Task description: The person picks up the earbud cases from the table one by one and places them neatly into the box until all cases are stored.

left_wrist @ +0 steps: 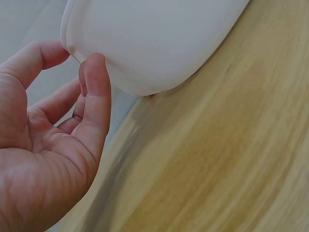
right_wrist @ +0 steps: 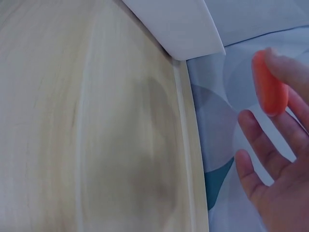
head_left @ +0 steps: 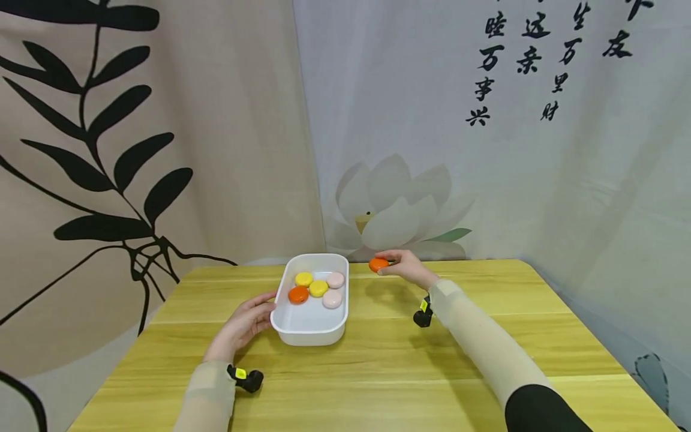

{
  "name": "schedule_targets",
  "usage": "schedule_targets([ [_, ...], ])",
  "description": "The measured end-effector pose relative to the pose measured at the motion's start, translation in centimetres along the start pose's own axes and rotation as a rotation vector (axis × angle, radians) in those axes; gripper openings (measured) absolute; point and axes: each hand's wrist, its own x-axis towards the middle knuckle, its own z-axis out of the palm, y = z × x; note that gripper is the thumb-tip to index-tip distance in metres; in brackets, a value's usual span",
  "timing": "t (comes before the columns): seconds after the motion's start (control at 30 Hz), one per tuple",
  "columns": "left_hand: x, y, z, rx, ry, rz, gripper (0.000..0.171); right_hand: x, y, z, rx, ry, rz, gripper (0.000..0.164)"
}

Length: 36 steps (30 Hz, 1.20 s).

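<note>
In the head view, a white plastic box (head_left: 310, 324) stands on the wooden table. Inside lie an orange disc (head_left: 298, 294), yellow discs (head_left: 304, 279) and pale pink discs (head_left: 332, 299), all smooth and rounded. My left hand (head_left: 245, 321) is at the box's left side; in the left wrist view, its fingertips touch the box wall (left_wrist: 159, 43) near the rim, fingers loosely bent. Right of the box, my right hand (head_left: 407, 268) holds another orange disc (head_left: 378, 264) above the table's far edge. The right wrist view shows that disc (right_wrist: 268, 84) between thumb and fingers, the others spread.
The wooden table (head_left: 388, 372) ends at a far edge close behind the box. A hanging cloth (head_left: 248, 150) printed with dark leaves, a lotus and writing rises behind it. Small black cameras are strapped to both wrists.
</note>
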Motion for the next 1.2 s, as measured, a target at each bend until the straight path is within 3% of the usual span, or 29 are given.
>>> schedule_targets([
  [0.73, -0.4, 0.4, 0.1, 0.011, 0.003, -0.019, 0.06, 0.1, -0.9, -0.6, 0.045, 0.011, -0.041, 0.053],
  [1.2, -0.3, 0.5, 0.3, 0.002, 0.007, -0.029, 0.062, -0.1, -1.6, -1.5, 0.007, 0.013, -0.027, 0.055],
])
